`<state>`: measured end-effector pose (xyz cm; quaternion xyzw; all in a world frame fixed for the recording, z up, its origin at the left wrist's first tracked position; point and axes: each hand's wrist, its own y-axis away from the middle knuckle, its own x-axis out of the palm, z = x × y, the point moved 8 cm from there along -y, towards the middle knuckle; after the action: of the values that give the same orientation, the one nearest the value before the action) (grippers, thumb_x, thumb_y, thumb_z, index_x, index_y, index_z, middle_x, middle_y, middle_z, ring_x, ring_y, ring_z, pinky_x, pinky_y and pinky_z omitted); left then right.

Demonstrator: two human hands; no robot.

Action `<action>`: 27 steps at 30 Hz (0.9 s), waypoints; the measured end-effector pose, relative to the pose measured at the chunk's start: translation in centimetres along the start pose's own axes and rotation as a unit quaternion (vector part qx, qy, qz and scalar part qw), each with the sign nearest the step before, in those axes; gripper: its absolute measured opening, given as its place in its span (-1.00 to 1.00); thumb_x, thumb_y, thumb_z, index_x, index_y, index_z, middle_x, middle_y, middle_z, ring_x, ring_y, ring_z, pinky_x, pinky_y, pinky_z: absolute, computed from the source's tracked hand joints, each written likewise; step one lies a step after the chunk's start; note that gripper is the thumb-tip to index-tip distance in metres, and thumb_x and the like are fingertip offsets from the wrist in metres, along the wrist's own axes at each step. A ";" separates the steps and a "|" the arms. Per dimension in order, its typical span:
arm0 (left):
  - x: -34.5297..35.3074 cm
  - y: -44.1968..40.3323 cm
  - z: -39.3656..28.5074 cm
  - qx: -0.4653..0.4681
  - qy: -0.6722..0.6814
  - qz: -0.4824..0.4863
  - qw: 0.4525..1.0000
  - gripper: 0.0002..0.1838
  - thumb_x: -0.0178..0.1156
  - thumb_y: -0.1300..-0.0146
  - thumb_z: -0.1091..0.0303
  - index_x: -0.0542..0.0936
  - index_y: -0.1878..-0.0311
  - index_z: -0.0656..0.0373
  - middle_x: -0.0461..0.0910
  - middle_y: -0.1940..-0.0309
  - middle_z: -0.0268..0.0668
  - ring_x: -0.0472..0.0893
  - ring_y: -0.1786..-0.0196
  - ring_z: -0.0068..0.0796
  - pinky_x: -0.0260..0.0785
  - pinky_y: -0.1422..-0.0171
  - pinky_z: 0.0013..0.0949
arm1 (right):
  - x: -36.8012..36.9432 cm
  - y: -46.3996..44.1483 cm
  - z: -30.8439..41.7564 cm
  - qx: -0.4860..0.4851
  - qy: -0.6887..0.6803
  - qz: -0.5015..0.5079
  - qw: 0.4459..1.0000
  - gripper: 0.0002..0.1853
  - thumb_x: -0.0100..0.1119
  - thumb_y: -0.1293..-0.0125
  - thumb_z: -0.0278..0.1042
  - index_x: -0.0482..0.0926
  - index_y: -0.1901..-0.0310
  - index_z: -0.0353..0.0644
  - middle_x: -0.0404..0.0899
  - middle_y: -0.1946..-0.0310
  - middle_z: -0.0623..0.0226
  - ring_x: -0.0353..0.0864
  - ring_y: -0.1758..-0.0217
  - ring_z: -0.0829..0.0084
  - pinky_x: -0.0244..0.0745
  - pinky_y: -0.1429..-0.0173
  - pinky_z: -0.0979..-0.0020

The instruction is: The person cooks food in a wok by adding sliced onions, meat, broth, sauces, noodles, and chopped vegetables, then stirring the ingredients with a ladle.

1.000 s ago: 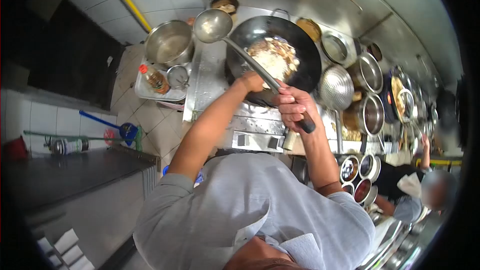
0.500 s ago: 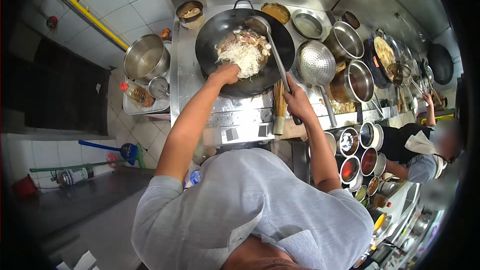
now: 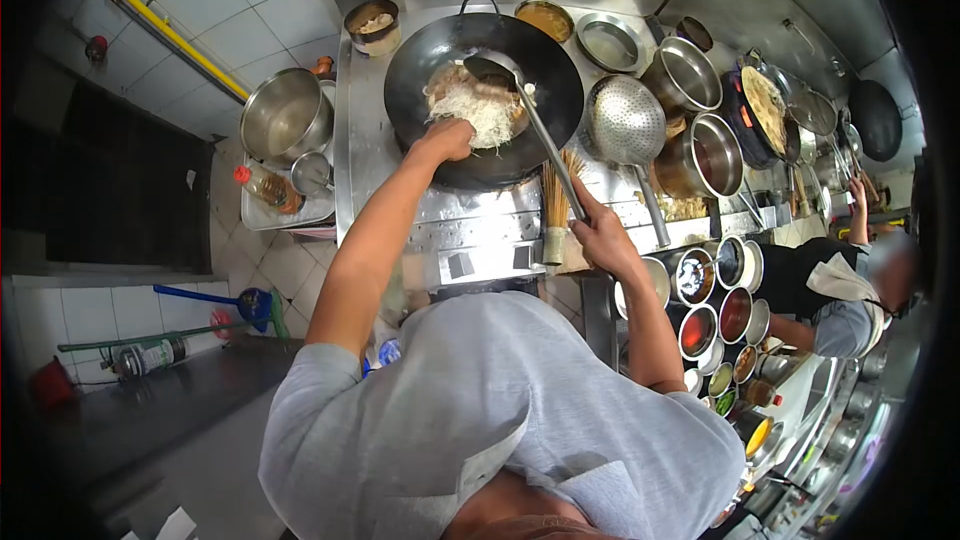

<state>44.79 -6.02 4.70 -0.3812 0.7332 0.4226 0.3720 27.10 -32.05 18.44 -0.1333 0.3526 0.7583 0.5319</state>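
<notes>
A black wok (image 3: 545, 45) on the steel stove holds pale shredded food (image 3: 478, 118) with browner pieces behind it. My left hand (image 3: 450, 139) is closed at the near-left edge of the food; its fingertips are hidden, so what they grip, if anything, cannot be made out. My right hand (image 3: 602, 235) is wrapped round the handle of a long ladle (image 3: 542, 130). The ladle's bowl rests in the wok on the far side of the food. A bamboo brush (image 3: 555, 210) lies between the wok and my right hand.
A perforated strainer (image 3: 626, 120) and metal pots (image 3: 688, 75) stand right of the wok. Seasoning bowls (image 3: 698, 331) are at the lower right, near another person (image 3: 835, 290). On the left are a large pot (image 3: 287, 118) and an oil bottle (image 3: 268, 190).
The ladle has swung from above the counter at left into the wok, and its bowl has moved onto the food. My right hand has moved lower and rightward of the wok. The view has shifted.
</notes>
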 end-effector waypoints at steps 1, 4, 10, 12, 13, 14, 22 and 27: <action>0.1 -0.1 0.2 -0.001 0.001 0.001 1.000 -0.57 0.21 -0.14 0.47 0.70 -0.12 0.21 0.65 -0.16 0.08 0.62 -0.26 0.05 0.48 -0.32 -0.04 | -0.3 0.5 -0.2 -0.007 -0.015 0.010 1.000 -0.20 0.13 -0.36 -0.51 0.16 -0.63 0.01 0.59 0.52 0.18 0.55 0.55 0.37 0.50 0.30 0.25; 0.2 -0.5 0.2 0.005 0.001 0.003 1.000 -0.60 0.22 -0.11 0.46 0.71 -0.06 0.23 0.67 -0.12 0.11 0.64 -0.23 0.08 0.49 -0.30 -0.01 | 1.0 0.9 -2.0 -0.068 0.050 -0.023 0.996 -0.21 0.17 -0.37 -0.53 0.18 -0.62 0.01 0.60 0.50 0.19 0.55 0.53 0.36 0.49 0.33 0.27; -0.1 -0.2 -0.2 0.004 0.011 -0.025 1.000 -0.66 0.21 -0.12 0.47 0.72 0.01 0.24 0.68 -0.07 0.11 0.64 -0.20 0.14 0.48 -0.30 0.01 | 3.0 -0.2 0.0 -0.018 0.166 -0.012 0.986 -0.17 0.18 -0.38 -0.39 0.08 -0.64 0.12 0.71 0.25 -0.19 0.72 0.11 -0.16 0.54 -0.10 0.02; -0.2 -0.8 -0.4 0.020 -0.007 -0.037 0.999 -0.65 0.18 -0.14 0.50 0.72 -0.01 0.21 0.68 -0.08 0.11 0.65 -0.19 0.14 0.49 -0.29 0.02 | 3.0 -2.1 0.3 -0.035 0.120 -0.010 0.992 -0.17 0.15 -0.36 -0.41 0.08 -0.64 0.13 0.68 0.19 -0.28 0.69 0.05 -0.22 0.52 -0.12 -0.04; 0.2 -1.0 -0.3 0.021 -0.009 -0.037 0.999 -0.65 0.18 -0.14 0.50 0.72 -0.01 0.21 0.68 -0.08 0.11 0.65 -0.19 0.14 0.49 -0.29 0.02 | 3.4 -2.8 0.1 -0.056 0.073 -0.006 0.996 -0.17 0.12 -0.34 -0.43 0.09 -0.63 0.14 0.65 0.13 -0.37 0.66 0.00 -0.29 0.51 -0.14 -0.11; 0.4 -1.1 -0.1 0.018 -0.022 -0.044 0.999 -0.64 0.17 -0.15 0.51 0.72 -0.02 0.20 0.68 -0.07 0.10 0.65 -0.18 0.14 0.50 -0.27 0.02 | 3.6 -2.9 0.2 -0.136 0.075 -0.063 0.986 -0.18 0.13 -0.34 -0.42 0.10 -0.63 0.12 0.66 0.16 -0.37 0.67 0.04 -0.30 0.52 -0.12 -0.12; 0.2 0.7 0.1 0.037 0.016 -0.124 0.991 -0.68 0.11 -0.18 0.56 0.73 0.04 0.17 0.69 -0.04 0.08 0.67 -0.12 0.16 0.54 -0.18 0.07 | 3.1 -4.0 -1.5 -0.076 0.013 -0.018 0.997 -0.19 0.17 -0.38 -0.45 0.14 -0.63 0.12 0.72 0.09 -0.19 0.76 0.18 0.08 0.57 -0.08 0.13; -0.6 2.5 0.0 0.094 -0.042 -0.184 0.977 -0.67 0.18 -0.06 0.58 0.72 0.08 0.15 0.66 0.05 -0.12 0.59 -0.16 0.02 0.47 -0.26 0.00 | 1.2 -0.5 0.2 -0.049 0.099 -0.032 0.993 -0.19 0.14 -0.38 -0.38 0.13 -0.64 0.22 0.69 0.29 -0.17 0.71 0.24 -0.05 0.54 -0.03 0.08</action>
<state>42.89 -4.99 6.01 -0.4552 0.6704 0.2917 0.5083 27.09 -30.99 17.66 -0.2454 0.3614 0.7404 0.5110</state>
